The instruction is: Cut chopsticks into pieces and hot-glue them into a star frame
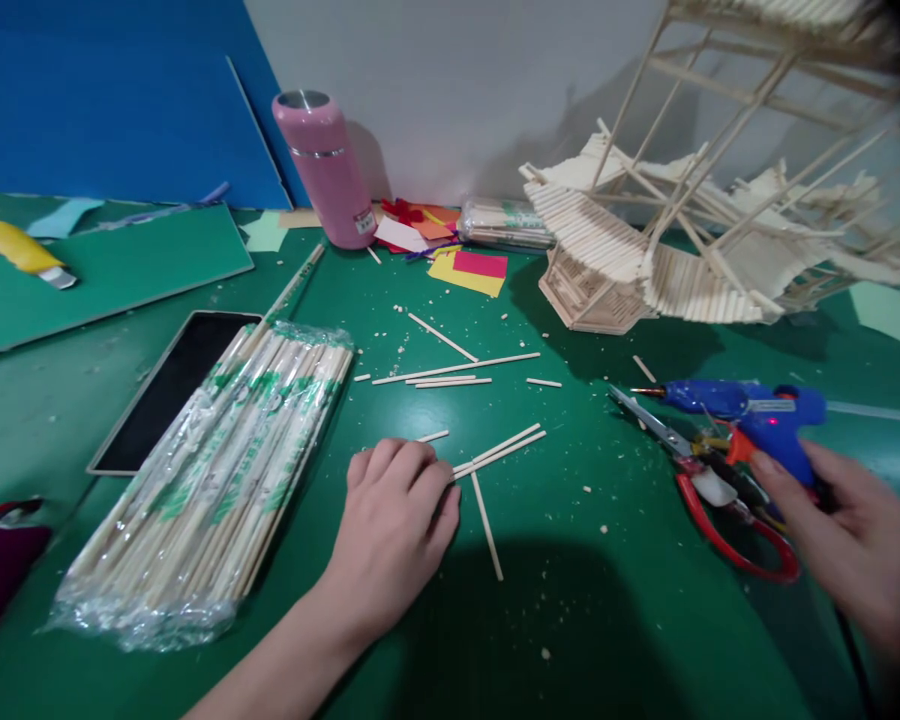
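Note:
My left hand rests on the green table with its fingers curled, at the left ends of two crossing thin sticks; whatever lies under the fingertips is hidden. At the right, my right hand is wrapped round the handle of a blue glue gun, whose nozzle points left and whose small red light is lit. Red-handled scissors lie just beside and below the gun. Another stick points toward me near my left hand, and several more sticks lie farther back.
Packed chopsticks partly cover a dark tablet at the left. Behind stand a pink bottle and a wooden stick model. A yellow cutter lies on a green board. Coloured paper sits near the wall.

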Tool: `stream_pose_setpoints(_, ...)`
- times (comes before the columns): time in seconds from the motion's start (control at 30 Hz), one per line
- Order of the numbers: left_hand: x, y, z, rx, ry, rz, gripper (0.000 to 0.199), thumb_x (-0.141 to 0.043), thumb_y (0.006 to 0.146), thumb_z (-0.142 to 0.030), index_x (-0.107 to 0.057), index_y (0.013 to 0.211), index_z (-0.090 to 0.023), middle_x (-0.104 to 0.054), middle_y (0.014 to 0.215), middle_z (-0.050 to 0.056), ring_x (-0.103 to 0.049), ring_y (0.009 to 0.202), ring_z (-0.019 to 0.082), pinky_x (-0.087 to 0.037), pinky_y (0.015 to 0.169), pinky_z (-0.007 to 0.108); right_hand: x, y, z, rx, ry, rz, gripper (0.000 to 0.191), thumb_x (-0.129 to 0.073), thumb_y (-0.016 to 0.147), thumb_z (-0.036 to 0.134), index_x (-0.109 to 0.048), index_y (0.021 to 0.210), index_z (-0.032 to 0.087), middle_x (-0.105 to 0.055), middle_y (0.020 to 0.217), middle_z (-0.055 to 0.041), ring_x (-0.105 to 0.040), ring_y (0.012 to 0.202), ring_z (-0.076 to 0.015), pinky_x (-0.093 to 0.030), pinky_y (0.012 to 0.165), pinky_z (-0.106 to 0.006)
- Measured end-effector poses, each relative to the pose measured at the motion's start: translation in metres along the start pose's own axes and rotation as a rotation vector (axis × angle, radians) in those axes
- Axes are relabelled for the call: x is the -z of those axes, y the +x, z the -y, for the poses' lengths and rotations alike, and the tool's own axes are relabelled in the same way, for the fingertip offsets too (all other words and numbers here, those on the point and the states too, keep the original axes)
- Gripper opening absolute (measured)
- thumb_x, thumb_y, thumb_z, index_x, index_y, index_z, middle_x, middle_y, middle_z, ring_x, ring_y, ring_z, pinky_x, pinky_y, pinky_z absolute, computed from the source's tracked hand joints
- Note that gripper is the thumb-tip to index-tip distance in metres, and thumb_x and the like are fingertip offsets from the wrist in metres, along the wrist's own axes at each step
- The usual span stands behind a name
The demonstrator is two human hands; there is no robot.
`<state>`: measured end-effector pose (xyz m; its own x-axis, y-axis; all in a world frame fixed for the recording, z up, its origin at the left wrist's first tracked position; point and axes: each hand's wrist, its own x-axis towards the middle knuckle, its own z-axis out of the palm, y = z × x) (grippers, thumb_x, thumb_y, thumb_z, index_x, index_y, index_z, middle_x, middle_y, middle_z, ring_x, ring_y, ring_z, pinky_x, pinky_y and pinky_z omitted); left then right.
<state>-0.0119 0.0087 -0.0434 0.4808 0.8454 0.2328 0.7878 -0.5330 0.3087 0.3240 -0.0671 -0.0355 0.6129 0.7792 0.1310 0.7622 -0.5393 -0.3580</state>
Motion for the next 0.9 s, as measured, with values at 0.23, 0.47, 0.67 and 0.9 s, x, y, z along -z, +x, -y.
stream_pose_setpoints(0.23,-0.004,0.000,-0.002,-0.016,-0.027,0.025,0.014,-0.045,0.080,-0.020,-0.059,0.078,-0.018,-0.057,0.083,0.005,-0.047,0.083,0.021,-0.034,0.071,0.036,-0.004,0.025,-0.002,-0.237,-0.066,0.126,0.055,-0.056,0.066,0.053,-0.060,0.108,0.018,-0.065,0.069,-0.0092,-0.057,0.056,-0.0192,-0.042,0.053,-0.029)
stream_pose_setpoints(0.47,-0.004,0.000,0.000,-0.002,-0.056,0.018,0.015,-0.044,0.081,-0.019,-0.058,0.078,-0.018,-0.057,0.083,0.005,-0.046,0.083,0.021,-0.033,0.070,0.036,-0.005,0.003,0.028,0.109,-0.108,-0.189,0.049,-0.057,0.071,0.042,-0.054,0.113,0.016,-0.058,0.101,-0.0152,-0.056,0.072,-0.0217,-0.043,0.061,-0.033)
stream_pose_setpoints(0.67,-0.005,-0.001,0.000,-0.003,-0.077,0.010,0.014,-0.044,0.081,-0.019,-0.058,0.078,-0.018,-0.057,0.083,0.005,-0.046,0.086,0.021,-0.032,0.073,0.037,-0.022,-0.062,0.115,0.597,0.305,0.312,0.006,-0.051,0.078,0.025,-0.056,0.079,0.021,-0.056,0.072,-0.0021,-0.052,0.064,-0.0151,-0.042,0.058,-0.026)
stream_pose_setpoints(0.9,-0.006,0.000,0.000,-0.012,-0.067,0.010,0.016,-0.044,0.081,-0.018,-0.059,0.075,-0.018,-0.056,0.082,0.005,-0.046,0.083,0.021,-0.032,0.070,0.037,-0.044,-0.084,0.151,0.634,0.146,0.562,0.017,-0.043,0.082,0.027,-0.052,0.069,0.022,-0.053,0.065,-0.0003,-0.050,0.060,-0.0158,-0.038,0.054,-0.026)
